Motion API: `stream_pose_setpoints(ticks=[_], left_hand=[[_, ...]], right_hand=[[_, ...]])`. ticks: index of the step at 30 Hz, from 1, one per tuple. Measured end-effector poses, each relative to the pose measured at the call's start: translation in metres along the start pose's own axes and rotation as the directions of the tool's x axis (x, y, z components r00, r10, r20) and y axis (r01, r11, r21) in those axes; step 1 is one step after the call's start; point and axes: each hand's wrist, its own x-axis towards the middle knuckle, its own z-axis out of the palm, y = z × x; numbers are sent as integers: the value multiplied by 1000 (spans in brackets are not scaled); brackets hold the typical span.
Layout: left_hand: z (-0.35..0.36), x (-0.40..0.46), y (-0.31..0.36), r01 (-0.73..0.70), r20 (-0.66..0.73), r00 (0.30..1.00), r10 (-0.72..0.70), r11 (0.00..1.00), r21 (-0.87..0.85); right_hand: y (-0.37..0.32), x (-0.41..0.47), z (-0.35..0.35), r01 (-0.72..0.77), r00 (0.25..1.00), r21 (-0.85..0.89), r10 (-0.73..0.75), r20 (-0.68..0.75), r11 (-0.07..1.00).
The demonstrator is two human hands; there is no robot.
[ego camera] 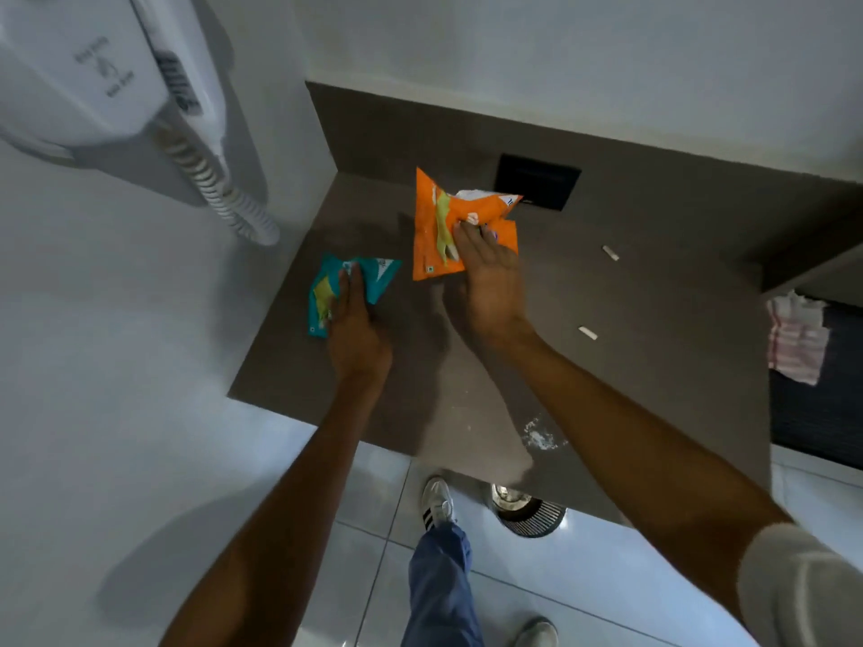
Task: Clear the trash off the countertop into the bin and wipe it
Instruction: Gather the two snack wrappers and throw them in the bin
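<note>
On the brown countertop (630,375), my right hand (490,282) grips an orange snack wrapper (434,226) and holds it lifted off the surface. My left hand (355,329) presses down on a teal snack wrapper (378,275) lying flat near the left wall; whether its fingers have closed on it I cannot tell. Two small white paper scraps (610,253) (587,332) lie to the right. White powder or crumbs (539,436) are spilled near the front edge. A bin with a metal rim (527,513) stands on the floor under the counter's edge.
A white wall-mounted hair dryer (107,72) with a coiled cord (224,198) hangs at the left. A dark rectangular slot (537,179) sits in the counter's back wall. A pink-striped white cloth (796,340) lies at the right edge. My shoe (436,504) is on the tiled floor.
</note>
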Motion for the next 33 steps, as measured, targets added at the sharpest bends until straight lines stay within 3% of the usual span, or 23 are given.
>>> stream_pose_setpoints(ticks=[2, 4, 5, 7, 9, 12, 15, 17, 19, 22, 27, 30, 33], left_hand=[[-10, -36, 25, -27, -65, 998, 13, 977, -211], [-17, -80, 46, 51, -46, 996, -74, 924, -378], [-20, -108, 56, 102, -9, 993, -117, 896, -432], [-20, -166, 69, 147, 79, 989, -123, 827, -542], [-15, -226, 74, 169, 128, 985, -112, 748, -642], [6, -322, 53, 229, 176, 973, -148, 700, -677], [29, -397, 22, 381, 325, 921, -216, 679, -627], [57, -429, 5, 505, 459, 850, -259, 650, -568], [94, -439, -10, 606, 552, 774, -309, 614, -506], [172, -423, -41, 664, 645, 700, -306, 612, -430], [334, -366, -119, 762, 757, 577, -307, 535, -365], [422, -334, -167, 795, 771, 491, -406, 571, -205], [474, -314, -198, 791, 815, 373, -443, 611, -30]], right_hand=[[-6, -43, -19, -31, 998, 150, 38, -43, 988], [-23, -85, -47, -207, 978, 485, 190, 85, 849], [-28, -110, -57, -208, 978, 586, 185, 99, 784], [-33, -163, -71, -100, 995, 600, 63, 82, 794], [-35, -227, -75, -61, 983, 591, -56, 177, 804], [-21, -321, -80, -7, 989, 612, -84, 118, 791], [2, -402, -67, -68, 939, 623, -161, 304, 780], [25, -437, -46, -81, 936, 572, -135, 325, 817], [47, -451, -21, -213, 912, 491, -8, 410, 845], [97, -456, 48, -492, 814, 405, 241, 529, 771], [198, -432, 199, -628, 768, 391, 452, 454, 673], [252, -421, 288, -671, 683, 172, 511, 521, 721], [291, -419, 346, -638, 548, -38, 487, 680, 769]])
